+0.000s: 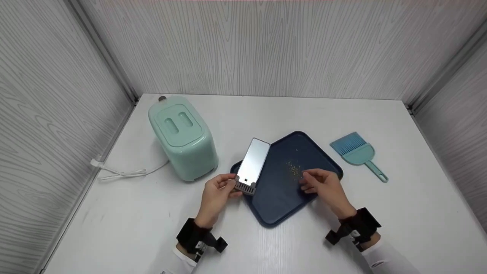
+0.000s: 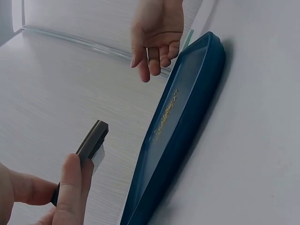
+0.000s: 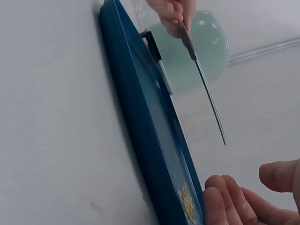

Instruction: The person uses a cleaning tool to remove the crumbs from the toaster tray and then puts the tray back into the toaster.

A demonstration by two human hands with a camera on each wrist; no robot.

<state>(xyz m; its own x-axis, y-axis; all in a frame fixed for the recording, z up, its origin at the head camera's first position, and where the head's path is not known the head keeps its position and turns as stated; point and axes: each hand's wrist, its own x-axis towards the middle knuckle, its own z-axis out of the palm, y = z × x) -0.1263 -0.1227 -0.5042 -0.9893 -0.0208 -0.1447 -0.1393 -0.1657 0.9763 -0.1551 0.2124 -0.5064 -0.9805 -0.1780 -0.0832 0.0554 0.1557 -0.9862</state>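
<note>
My left hand (image 1: pixel 217 194) pinches the dark slotted end of a shiny metal crumb tray (image 1: pixel 254 161), thumb on one side and fingers on the other. The crumb tray is raised above the left part of a dark blue serving tray (image 1: pixel 279 205); in the right wrist view its thin plate (image 3: pixel 209 96) appears edge-on. Yellowish crumbs (image 1: pixel 294 169) lie scattered on the serving tray. Beside them hovers my right hand (image 1: pixel 323 186), with loosely bent fingers and nothing held. In the right wrist view its thumb stands apart from the fingertips (image 3: pixel 215 199).
A mint-green toaster (image 1: pixel 190 140) with a lid stands at the left, its white cord (image 1: pixel 123 173) bundled beside it. To the right of the serving tray lie a teal brush and small dustpan (image 1: pixel 359 154). Grey wood-grain panels (image 1: pixel 266 49) enclose the white table.
</note>
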